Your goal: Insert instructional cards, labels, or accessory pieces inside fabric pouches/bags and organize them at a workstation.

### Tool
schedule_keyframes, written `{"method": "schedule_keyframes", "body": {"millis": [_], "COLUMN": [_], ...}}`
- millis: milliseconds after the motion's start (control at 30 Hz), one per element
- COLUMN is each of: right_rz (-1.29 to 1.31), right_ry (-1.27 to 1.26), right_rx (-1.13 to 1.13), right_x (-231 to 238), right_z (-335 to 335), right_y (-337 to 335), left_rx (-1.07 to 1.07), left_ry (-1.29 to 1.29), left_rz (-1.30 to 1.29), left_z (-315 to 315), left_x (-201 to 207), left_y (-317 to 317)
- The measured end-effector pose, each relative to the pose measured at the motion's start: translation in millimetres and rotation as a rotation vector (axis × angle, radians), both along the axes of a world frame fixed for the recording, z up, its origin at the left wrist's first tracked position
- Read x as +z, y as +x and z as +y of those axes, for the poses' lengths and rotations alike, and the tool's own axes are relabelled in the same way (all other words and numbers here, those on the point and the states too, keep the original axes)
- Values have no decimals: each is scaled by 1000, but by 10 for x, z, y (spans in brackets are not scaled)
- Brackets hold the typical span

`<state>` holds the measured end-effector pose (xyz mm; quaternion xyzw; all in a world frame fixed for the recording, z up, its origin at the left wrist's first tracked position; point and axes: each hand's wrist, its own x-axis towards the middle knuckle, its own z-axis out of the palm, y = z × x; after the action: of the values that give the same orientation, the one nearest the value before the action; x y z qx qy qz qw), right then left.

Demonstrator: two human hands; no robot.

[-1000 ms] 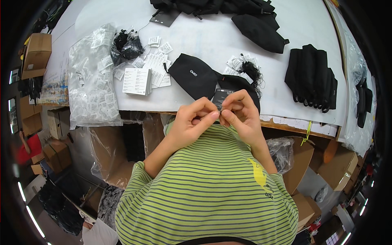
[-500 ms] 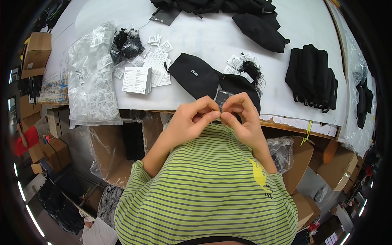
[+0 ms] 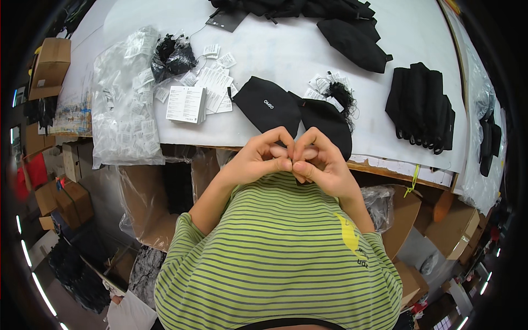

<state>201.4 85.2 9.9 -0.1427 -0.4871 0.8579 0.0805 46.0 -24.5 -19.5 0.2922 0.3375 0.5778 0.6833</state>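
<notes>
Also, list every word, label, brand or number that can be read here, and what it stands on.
I leave printed wording uncopied, so each line gives place and legibility only.
Black pouch nearest the white cards: short white lettering, legible.
Striped shirt: dark lettering beside a yellow print, partly legible.
White card stack: rows of print, too small.
Loose white tags: too small.
Clear bag: printed tags inside, too small.
</notes>
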Motion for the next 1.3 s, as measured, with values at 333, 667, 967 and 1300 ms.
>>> {"method": "schedule_keyframes", "body": {"millis": [333,667,967,1300], "right_rz": [95,123,-122,-325], "right_ry": [-241,-281,199,1474], "right_rx": [-9,-36,-10,123], "right_x": [-97,-147,-120,-599], "right_z": [51,36,429,180], "right_y": [-65,-45,-60,-571], "left_rx": [95,113,40,-142], "left_ry": [-33,-64,-73,159], "left_rz": [91,124,742,976], "left_z": [34,21,-8,-53], "left_x": [116,226,309,238], "left_y": [-4,7,53,360]}}
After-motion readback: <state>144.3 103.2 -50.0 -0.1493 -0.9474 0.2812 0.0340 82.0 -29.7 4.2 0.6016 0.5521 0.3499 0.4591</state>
